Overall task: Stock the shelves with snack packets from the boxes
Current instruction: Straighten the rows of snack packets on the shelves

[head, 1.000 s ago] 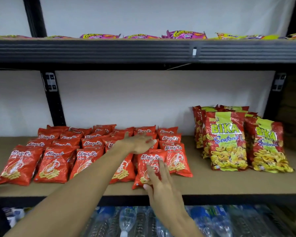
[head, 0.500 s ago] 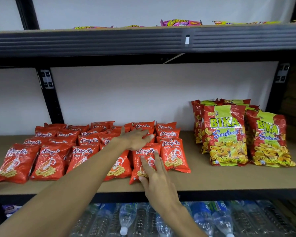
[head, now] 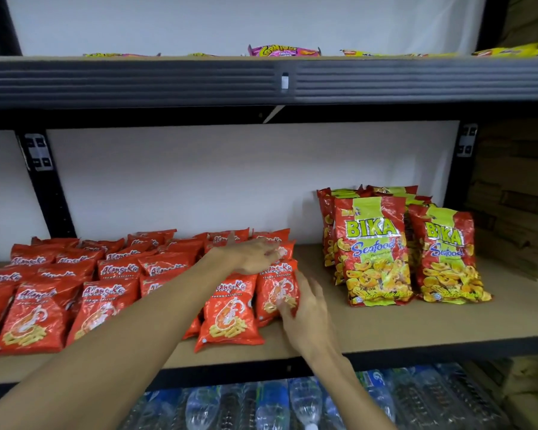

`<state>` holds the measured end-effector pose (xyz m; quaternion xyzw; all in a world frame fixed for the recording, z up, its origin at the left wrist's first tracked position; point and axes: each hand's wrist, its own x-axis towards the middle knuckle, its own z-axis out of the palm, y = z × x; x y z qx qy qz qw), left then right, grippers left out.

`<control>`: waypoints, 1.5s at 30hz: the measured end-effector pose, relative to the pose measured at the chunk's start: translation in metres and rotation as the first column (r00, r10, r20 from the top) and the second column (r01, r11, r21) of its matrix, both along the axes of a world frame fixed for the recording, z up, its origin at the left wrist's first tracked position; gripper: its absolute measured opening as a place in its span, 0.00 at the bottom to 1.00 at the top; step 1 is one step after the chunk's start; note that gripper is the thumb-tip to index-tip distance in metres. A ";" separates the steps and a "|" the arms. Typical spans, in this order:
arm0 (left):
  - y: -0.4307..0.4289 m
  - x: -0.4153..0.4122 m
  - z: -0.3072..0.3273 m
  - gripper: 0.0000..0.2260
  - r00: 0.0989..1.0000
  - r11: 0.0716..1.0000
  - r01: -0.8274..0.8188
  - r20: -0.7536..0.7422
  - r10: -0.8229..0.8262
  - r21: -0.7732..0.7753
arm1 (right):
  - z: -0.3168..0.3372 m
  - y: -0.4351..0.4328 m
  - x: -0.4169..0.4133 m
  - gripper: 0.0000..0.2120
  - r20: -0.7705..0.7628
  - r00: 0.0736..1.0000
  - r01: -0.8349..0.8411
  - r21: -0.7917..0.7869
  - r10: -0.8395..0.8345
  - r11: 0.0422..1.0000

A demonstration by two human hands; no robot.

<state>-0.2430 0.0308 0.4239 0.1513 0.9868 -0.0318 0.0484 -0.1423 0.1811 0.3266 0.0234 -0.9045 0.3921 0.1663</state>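
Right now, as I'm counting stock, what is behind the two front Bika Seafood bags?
More Bika bags stand behind the front pair; only their tops and left edge show. The rest is covered, so no full count.

The tall red-and-green packets (head: 371,252) read "BIKA" in yellow-green capitals, with "Seafood" in blue script below; the small print under that is too fine to read. Left of them, the small red packets (head: 229,308) carry a white script brand, roughly "Alang-Ka", over "PRAWN CRACKERS" in small capitals. Above them, a pink packet (head: 283,51) has blurred yellow lettering that cannot be read.
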 end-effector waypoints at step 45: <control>0.205 -0.061 -0.001 0.31 0.864 0.962 0.153 -0.441 -0.241 -0.227 | -0.019 0.157 -0.047 0.41 0.064 0.968 0.229 0.186 -0.245 0.955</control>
